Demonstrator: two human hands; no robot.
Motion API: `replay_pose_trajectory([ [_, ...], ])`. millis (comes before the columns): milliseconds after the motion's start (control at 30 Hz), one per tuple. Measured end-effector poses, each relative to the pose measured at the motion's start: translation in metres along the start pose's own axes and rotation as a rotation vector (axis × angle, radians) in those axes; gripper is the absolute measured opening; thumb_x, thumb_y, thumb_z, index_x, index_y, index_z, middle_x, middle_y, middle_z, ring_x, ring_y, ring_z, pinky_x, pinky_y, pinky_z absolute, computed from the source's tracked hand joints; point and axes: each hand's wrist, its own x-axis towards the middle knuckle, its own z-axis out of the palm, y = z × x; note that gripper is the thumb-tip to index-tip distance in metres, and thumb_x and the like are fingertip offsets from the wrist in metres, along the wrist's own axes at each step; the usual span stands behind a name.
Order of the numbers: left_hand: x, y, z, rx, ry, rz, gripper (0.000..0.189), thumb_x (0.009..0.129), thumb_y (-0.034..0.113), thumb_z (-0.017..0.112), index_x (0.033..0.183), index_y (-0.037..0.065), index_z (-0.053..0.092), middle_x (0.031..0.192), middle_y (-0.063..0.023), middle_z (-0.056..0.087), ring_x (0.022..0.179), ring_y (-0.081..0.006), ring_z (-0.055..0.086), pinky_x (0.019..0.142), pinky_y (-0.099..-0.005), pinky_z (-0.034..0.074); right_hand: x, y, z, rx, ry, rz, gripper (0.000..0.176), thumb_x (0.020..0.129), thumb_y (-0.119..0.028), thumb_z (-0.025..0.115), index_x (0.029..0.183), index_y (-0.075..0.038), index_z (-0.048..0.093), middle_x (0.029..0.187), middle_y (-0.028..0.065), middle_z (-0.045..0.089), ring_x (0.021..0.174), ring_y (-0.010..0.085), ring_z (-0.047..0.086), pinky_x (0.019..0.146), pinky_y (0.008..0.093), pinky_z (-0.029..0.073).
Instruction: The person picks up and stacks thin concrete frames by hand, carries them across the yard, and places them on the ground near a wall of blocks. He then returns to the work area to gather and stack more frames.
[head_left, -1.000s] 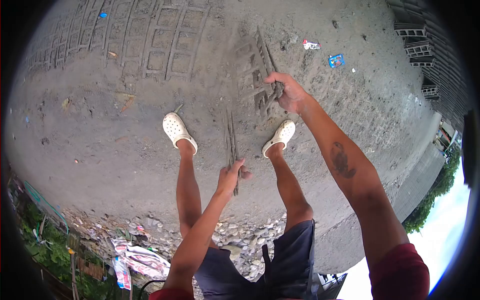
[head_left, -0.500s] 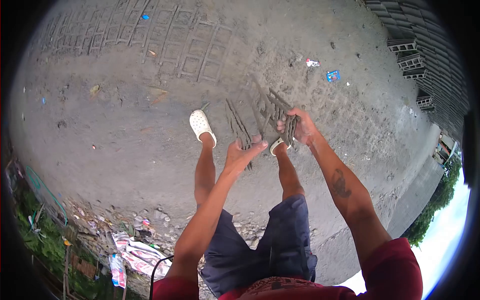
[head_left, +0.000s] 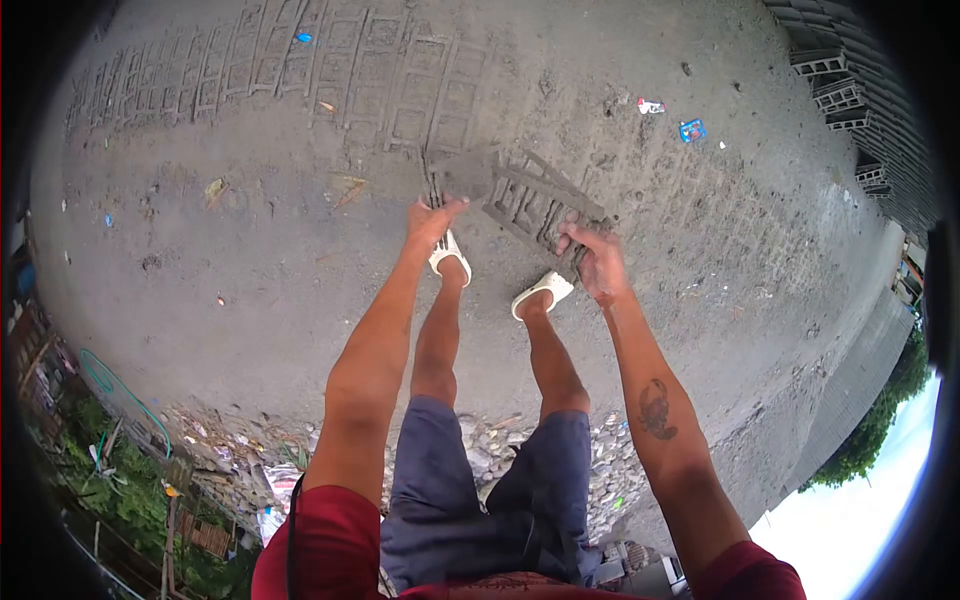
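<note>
My right hand (head_left: 600, 262) grips a dirt-caked grey slotted plate (head_left: 530, 205) by its near right edge, thumb and fingers closed around it. The plate is tilted, with rectangular openings between its bars. My left hand (head_left: 434, 222) is closed on thin grey plates (head_left: 431, 180) seen nearly edge-on, their ends showing above and below the fingers. A blurred grey patch lies between the two loads. Below the hands are my feet in white clogs (head_left: 541, 294).
Rows of block-shaped outlines (head_left: 350, 75) mark the dirt ground ahead. Stacked hollow blocks (head_left: 838, 95) line the right side. A blue wrapper (head_left: 692, 130) and a white-red wrapper (head_left: 650, 106) lie ahead right. Rubble (head_left: 480, 450) and a green hose (head_left: 130, 395) are nearer me.
My left hand has moved left and forward with its plates, away from the right hand. The right hand's slotted plate has turned to show more of its face. My feet have shifted.
</note>
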Motion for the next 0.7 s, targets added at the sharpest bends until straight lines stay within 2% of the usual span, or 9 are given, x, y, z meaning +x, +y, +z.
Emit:
replay_pose_trajectory([
  [33,0.006,-0.008,-0.002,0.005,0.079,0.038,0.036,0.069,0.022,0.083,0.091,0.000,0.064,0.067,-0.0051,0.063,0.058,-0.0126,0.056,0.055,-0.0287,0.044,0.006,0.002,-0.001,-0.093,-0.011,-0.023,0.026,0.085,-0.016,0.064,0.104,-0.001,0.057,0.087,0.0091,0.063,0.075,0.0180,0.059,0.070,0.0323,0.048],
  [100,0.010,-0.021,-0.001,0.015,0.222,0.123,0.029,0.073,0.018,0.080,0.092,0.002,0.065,0.064,-0.0008,0.059,0.055,-0.0107,0.052,0.052,-0.0269,0.040,0.011,0.012,-0.002,-0.095,0.045,-0.010,0.019,0.083,-0.008,0.064,0.099,0.000,0.059,0.084,0.0073,0.062,0.071,0.0169,0.059,0.067,0.0308,0.047],
  [200,0.017,-0.028,-0.015,-0.062,0.297,0.082,0.021,0.074,0.015,0.077,0.086,0.002,0.067,0.062,-0.0006,0.058,0.053,-0.0121,0.052,0.050,-0.0277,0.039,0.015,0.029,-0.009,-0.106,0.125,-0.023,0.014,0.082,-0.004,0.064,0.095,0.000,0.060,0.081,0.0062,0.062,0.068,0.0152,0.058,0.064,0.0294,0.046],
  [300,0.031,-0.037,-0.034,0.000,0.313,0.002,0.024,0.071,0.013,0.077,0.081,-0.003,0.062,0.063,-0.0093,0.060,0.046,-0.0167,0.053,0.043,-0.0328,0.039,0.014,0.040,-0.026,-0.160,0.143,-0.030,0.013,0.081,-0.003,0.064,0.093,-0.001,0.061,0.078,0.0057,0.061,0.068,0.0142,0.058,0.063,0.0288,0.045],
  [400,0.034,-0.038,-0.040,-0.223,0.218,0.005,0.021,0.072,0.013,0.073,0.078,-0.003,0.061,0.061,-0.0100,0.059,0.046,-0.0190,0.054,0.043,-0.0334,0.040,0.002,0.043,-0.052,-0.149,0.169,0.025,0.013,0.081,-0.004,0.065,0.092,-0.001,0.061,0.075,0.0052,0.061,0.067,0.0137,0.058,0.063,0.0285,0.045],
  [500,0.031,-0.015,-0.040,-0.145,0.150,-0.167,0.020,0.074,0.015,0.069,0.078,-0.003,0.060,0.063,-0.0096,0.058,0.049,-0.0205,0.055,0.045,-0.0336,0.042,-0.007,0.049,-0.080,-0.140,0.213,0.057,0.012,0.081,-0.005,0.066,0.092,-0.001,0.062,0.075,0.0050,0.062,0.066,0.0135,0.058,0.062,0.0283,0.045],
  [567,0.040,-0.023,-0.048,-0.129,0.090,-0.224,0.021,0.074,0.016,0.068,0.078,-0.003,0.060,0.067,-0.0094,0.058,0.055,-0.0209,0.058,0.047,-0.0334,0.044,-0.018,0.059,-0.099,-0.119,0.243,0.069,0.012,0.081,-0.006,0.066,0.091,-0.002,0.062,0.075,0.0051,0.062,0.066,0.0135,0.058,0.062,0.0282,0.045],
  [700,0.043,-0.028,-0.045,-0.132,0.040,-0.230,0.018,0.074,0.016,0.066,0.080,0.000,0.062,0.074,-0.0087,0.058,0.065,-0.0206,0.060,0.055,-0.0340,0.047,-0.031,0.074,-0.127,-0.038,0.321,0.123,0.012,0.081,-0.008,0.068,0.091,-0.003,0.063,0.076,0.0052,0.063,0.065,0.0134,0.058,0.062,0.0278,0.045],
])
